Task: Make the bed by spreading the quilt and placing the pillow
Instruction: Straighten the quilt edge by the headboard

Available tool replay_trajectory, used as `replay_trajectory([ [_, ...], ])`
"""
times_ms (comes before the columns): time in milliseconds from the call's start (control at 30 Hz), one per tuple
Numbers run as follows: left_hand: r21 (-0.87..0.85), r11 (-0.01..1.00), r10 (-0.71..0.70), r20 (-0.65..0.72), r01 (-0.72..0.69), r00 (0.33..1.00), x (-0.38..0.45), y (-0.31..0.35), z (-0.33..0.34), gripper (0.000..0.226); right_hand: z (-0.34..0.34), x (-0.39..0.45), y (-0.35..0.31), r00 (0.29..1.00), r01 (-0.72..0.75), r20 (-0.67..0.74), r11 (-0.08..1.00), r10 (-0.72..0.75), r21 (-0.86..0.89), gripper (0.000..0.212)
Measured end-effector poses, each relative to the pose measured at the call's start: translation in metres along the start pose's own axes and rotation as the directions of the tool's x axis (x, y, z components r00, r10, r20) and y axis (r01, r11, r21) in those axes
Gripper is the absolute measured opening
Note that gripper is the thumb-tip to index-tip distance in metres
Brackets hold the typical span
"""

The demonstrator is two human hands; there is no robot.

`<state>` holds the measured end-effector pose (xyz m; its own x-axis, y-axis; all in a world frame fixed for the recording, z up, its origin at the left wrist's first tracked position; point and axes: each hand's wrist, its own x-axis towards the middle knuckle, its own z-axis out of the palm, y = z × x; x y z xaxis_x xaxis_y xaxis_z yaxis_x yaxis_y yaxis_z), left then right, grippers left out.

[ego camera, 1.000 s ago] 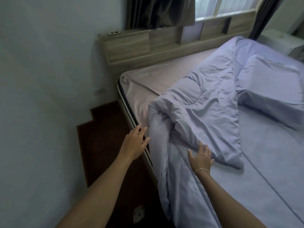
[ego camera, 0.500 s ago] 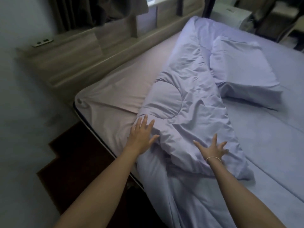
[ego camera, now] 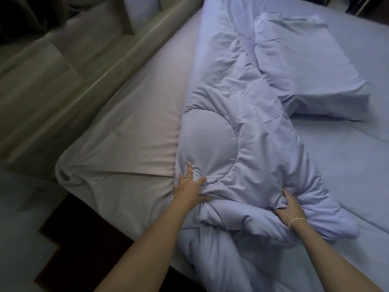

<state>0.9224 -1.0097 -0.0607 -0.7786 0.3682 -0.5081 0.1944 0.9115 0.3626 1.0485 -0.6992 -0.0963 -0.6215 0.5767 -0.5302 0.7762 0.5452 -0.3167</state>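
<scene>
Your left hand (ego camera: 189,186) lies spread on the bunched quilt (ego camera: 242,127) at the bed (ego camera: 117,148) edge; your right hand (ego camera: 291,208) is clenched on a fold. The pillow (ego camera: 301,60) rests on the quilt beyond. The quilt looks soft, puffy and light; take it by its edge or corners. No writing is visible.

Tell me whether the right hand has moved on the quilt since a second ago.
Yes. The right hand went from lying flat on the quilt to gripping its folded edge, farther toward the headboard.
</scene>
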Motion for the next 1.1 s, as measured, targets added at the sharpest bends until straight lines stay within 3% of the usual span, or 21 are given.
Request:
replay_trajectory([
  [67,-0.021,0.998,0.061,-0.075,-0.063,0.995,0.005,0.000,-0.002,0.037,-0.013,-0.004,-0.010,0.997,-0.043,-0.055,0.997,0.046,0.057,0.056],
  [133,-0.103,0.987,0.110,-0.097,-0.120,0.989,0.008,-0.010,-0.009,0.025,-0.022,-0.008,-0.031,0.989,-0.055,-0.133,0.990,0.072,0.128,0.052],
  [267,-0.241,0.947,0.198,-0.086,-0.213,0.976,0.002,-0.062,-0.052,0.038,-0.014,-0.011,-0.115,0.973,0.041,-0.225,0.925,0.049,0.379,0.041],
  [367,-0.396,0.908,0.061,-0.204,-0.139,0.977,-0.003,-0.110,-0.105,0.051,-0.005,-0.034,-0.224,0.941,0.289,-0.303,0.823,-0.150,0.489,0.033],
  [467,-0.552,0.832,-0.149,-0.314,-0.053,0.938,-0.003,-0.169,-0.168,0.039,0.012,-0.086,-0.347,0.839,0.538,-0.365,0.718,-0.404,0.441,0.047],
  [567,-0.640,0.761,-0.252,-0.439,-0.103,0.862,-0.002,-0.228,-0.228,0.045,0.051,-0.138,-0.433,0.765,0.641,-0.207,0.691,-0.609,0.335,0.058],
  [667,-0.705,0.694,-0.332,-0.491,-0.144,0.805,-0.006,-0.278,-0.273,0.042,0.109,-0.178,-0.486,0.617,0.767,-0.046,0.587,-0.786,0.258,0.046],
  [800,-0.672,0.723,-0.343,-0.552,-0.161,0.760,-0.009,-0.333,-0.293,0.045,0.166,-0.210,-0.507,0.506,0.837,0.168,0.529,-0.846,0.143,0.044],
  [867,-0.630,0.756,-0.283,-0.560,-0.178,0.779,-0.007,-0.351,-0.289,0.048,0.178,-0.216,-0.501,0.550,0.804,0.135,0.566,-0.824,0.180,0.046],
  [933,-0.585,0.801,-0.260,-0.529,-0.125,0.808,-0.004,-0.363,-0.280,0.041,0.184,-0.209,-0.487,0.643,0.749,0.051,0.642,-0.764,0.163,0.053],
  [1033,-0.423,0.905,-0.198,-0.524,-0.050,0.828,0.001,-0.363,-0.255,0.050,0.187,-0.179,-0.456,0.781,0.624,-0.027,0.782,-0.623,-0.003,0.077],
  [1100,-0.251,0.967,-0.094,-0.509,-0.044,0.856,0.005,-0.353,-0.236,0.062,0.186,-0.164,-0.437,0.880,0.472,0.013,0.872,-0.475,-0.128,0.085],
])
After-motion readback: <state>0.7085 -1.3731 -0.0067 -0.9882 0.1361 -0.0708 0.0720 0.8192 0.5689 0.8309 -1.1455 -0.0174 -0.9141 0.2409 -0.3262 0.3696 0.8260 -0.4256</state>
